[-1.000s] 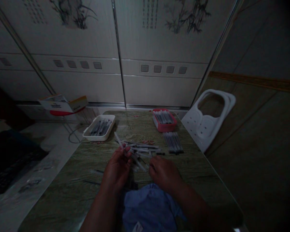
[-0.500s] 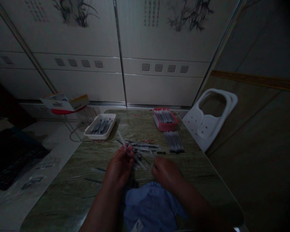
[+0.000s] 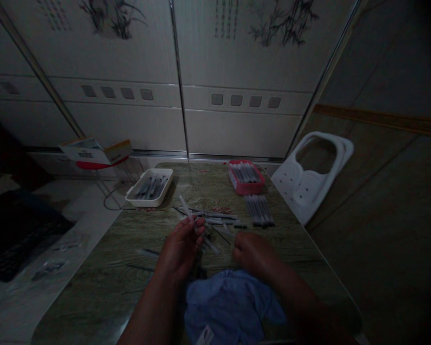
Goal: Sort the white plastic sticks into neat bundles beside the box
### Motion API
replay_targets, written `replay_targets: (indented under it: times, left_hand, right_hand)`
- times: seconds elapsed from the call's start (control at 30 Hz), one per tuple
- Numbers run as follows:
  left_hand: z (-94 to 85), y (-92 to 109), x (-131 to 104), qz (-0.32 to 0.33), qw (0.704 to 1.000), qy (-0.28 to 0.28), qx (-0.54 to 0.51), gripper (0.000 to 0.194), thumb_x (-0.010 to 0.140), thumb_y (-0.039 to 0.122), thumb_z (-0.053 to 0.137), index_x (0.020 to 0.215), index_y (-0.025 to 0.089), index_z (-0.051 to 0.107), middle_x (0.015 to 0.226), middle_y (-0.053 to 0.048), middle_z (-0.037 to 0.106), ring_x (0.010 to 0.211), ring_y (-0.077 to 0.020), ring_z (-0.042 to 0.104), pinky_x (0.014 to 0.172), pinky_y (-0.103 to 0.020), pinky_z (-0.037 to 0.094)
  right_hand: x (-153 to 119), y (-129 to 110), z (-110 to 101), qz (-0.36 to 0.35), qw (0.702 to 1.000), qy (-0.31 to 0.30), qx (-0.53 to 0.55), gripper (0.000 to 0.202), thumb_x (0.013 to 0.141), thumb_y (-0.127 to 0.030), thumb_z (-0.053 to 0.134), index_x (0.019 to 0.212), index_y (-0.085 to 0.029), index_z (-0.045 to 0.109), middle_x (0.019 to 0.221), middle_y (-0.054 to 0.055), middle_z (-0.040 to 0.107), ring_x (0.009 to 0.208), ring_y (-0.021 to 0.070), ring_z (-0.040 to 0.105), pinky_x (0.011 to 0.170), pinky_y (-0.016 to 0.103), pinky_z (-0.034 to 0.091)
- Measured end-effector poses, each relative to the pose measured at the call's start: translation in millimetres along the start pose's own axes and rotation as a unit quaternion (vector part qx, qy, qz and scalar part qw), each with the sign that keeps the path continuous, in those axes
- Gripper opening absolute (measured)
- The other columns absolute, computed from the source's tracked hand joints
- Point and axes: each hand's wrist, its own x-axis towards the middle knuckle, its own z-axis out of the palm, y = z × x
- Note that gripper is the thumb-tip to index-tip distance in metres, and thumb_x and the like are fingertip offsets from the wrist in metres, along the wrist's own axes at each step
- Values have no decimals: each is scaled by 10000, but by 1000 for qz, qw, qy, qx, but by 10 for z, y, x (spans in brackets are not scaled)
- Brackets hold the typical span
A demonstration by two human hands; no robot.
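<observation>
Tube [image 3: 186, 206] well inside counter's [image 3: 301, 278] edges
Left hand [image 3: 180, 243] pinched it, seemingly for steadiness; right hand [image 3: 252, 250] curled, contents hidden.

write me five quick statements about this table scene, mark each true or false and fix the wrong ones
1. The left hand holds a slim translucent plastic tube. True.
2. The pinkish-red rectangular plastic basket stands to the left of the white rectangular plastic tray. False: the basket stands to the right of the tray.
3. A side-by-side row of translucent, dark-ended plastic tubes lies on the near side of the basket. True.
4. The crumpled blue cloth lies at the far end of the green-grey wood-grain table. False: it is at the near side, between the forearms.
5. The white plastic chair is to the right of the table. True.
</observation>
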Motion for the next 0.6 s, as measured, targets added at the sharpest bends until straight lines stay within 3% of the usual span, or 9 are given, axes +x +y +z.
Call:
replay_targets:
  times: [0.17,0.3,0.43,0.6]
  left_hand:
    - [75,-10,-63,2,998,-17,67,213,837,224,723,1032,171,659,1229,-101,680,805,-126,692,657,-209,549]
    - [119,-40,-127,-24,993,-55,106,238,834,210,725,1063,178,669,1303,-96,648,791,-115,694,642,-198,553]
    - [158,-74,-169,-39,990,-94,101,258,826,179,738,1080,170,691,1210,-104,683,791,-123,705,643,-192,566]
    - [162,-62,-155,-39,996,-69,32,187,824,107,723,1004,151,695,1148,-111,703,832,-145,722,716,-219,597]
  right_hand:
    - [1,52,-50,-14,994,56,98,95,851,-239,551,815,-190,624,762,24,666,673,139,566,572,265,228]
    - [14,14,-9,-29,989,67,127,34,826,-217,584,815,-190,602,761,12,650,696,135,556,607,253,253]
    - [-7,-71,23,-52,988,60,136,31,834,-203,569,829,-192,598,795,16,658,726,140,565,624,249,265]
    - [-53,-137,-20,-81,980,49,173,98,868,-266,589,913,-188,629,841,19,666,751,148,576,624,239,294]
